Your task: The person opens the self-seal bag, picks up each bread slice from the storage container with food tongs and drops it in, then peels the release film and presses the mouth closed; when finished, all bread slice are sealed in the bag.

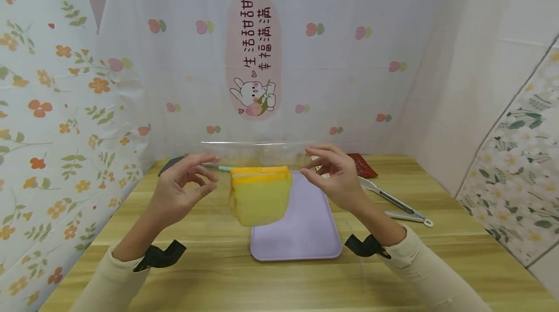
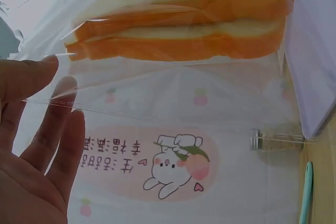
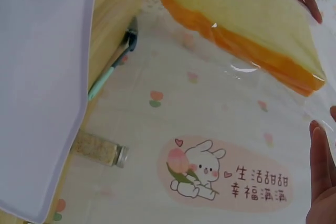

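A clear plastic bag [image 2: 157, 87] with several thick bread slices [image 1: 261, 198] inside hangs above the table, tilted toward the head camera. The slices have pale yellow faces and orange crusts. My left hand [image 1: 185, 183] holds the bag's left side near its upper edge, the film passing between thumb and fingers. Opposite it, my right hand [image 1: 334, 176] holds the right side with bent fingers; its exact contact with the clear film is hard to see. Below and behind the bread lies a light purple tray [image 1: 301, 239], partly hidden by it.
Tongs [image 1: 399, 203] lie right of the tray, with a red packet [image 1: 363, 165] behind them. At the back left is a dark-headed utensil with a teal handle [image 2: 307, 190]. A small jar [image 3: 97, 148] with a metal lid stands behind the tray.
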`<control>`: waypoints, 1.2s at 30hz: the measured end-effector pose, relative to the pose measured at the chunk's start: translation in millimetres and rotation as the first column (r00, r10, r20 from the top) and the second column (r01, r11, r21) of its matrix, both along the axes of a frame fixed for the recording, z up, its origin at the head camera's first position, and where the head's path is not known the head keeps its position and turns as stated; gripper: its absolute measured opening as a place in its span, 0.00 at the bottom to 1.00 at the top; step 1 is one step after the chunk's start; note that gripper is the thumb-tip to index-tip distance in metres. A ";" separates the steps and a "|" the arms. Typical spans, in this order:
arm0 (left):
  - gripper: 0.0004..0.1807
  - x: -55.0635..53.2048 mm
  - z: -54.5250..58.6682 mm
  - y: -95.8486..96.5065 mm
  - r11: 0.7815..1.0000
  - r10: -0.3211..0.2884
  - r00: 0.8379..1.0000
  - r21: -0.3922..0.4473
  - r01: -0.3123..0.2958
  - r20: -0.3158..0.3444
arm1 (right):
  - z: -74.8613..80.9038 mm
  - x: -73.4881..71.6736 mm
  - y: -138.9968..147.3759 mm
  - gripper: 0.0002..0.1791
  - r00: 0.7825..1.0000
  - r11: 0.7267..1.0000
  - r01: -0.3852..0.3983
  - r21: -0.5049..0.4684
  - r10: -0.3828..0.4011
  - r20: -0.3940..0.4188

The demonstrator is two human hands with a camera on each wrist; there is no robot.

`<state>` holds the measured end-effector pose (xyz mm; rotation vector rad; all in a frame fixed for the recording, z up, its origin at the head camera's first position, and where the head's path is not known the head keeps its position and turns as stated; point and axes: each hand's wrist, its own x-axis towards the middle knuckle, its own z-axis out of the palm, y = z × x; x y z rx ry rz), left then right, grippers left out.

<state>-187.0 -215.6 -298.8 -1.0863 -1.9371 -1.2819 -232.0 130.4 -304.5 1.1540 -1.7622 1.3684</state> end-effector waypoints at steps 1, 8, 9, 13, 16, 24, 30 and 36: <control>0.33 0.1 -0.4 -1.1 1.000 -0.006 1.000 -0.002 0.006 0.006 | 0.5 -0.2 -1.3 0.24 1.000 1.000 -0.008 0.000 0.008 0.004; 0.32 1.4 -3.4 -10.2 0.999 -0.027 0.996 0.025 0.025 0.084 | 1.1 -3.3 -10.3 0.25 0.998 0.999 -0.053 0.002 0.053 0.022; 0.32 1.4 -4.3 -11.7 0.999 -0.036 0.994 0.028 0.033 0.099 | 0.6 -3.6 -11.3 0.25 0.997 0.998 -0.063 0.003 0.063 0.034; 0.32 1.1 -8.6 -19.7 0.997 -0.075 0.987 0.032 0.071 0.139 | -2.2 -3.4 -16.7 0.27 0.990 0.995 -0.099 0.006 0.098 0.101; 0.31 -0.4 -13.2 -28.6 0.994 -0.110 0.981 0.030 0.107 0.160 | -5.8 -2.6 -22.4 0.27 0.979 0.993 -0.119 0.017 0.115 0.166; 0.33 -5.5 -25.8 -58.8 0.971 -0.240 0.926 0.049 0.236 0.291 | -22.8 -0.6 -43.9 0.27 0.916 0.983 -0.177 0.038 0.151 0.372; 0.33 -6.3 -36.0 -78.9 0.964 -0.260 0.883 0.052 0.261 0.392 | -37.1 -3.5 -64.4 0.28 0.827 0.981 -0.193 0.024 0.149 0.541; 0.33 -10.9 -46.6 -92.3 0.969 -0.243 0.852 0.068 0.240 0.464 | -48.7 -17.5 -79.0 0.27 0.756 0.977 -0.205 0.059 0.120 0.643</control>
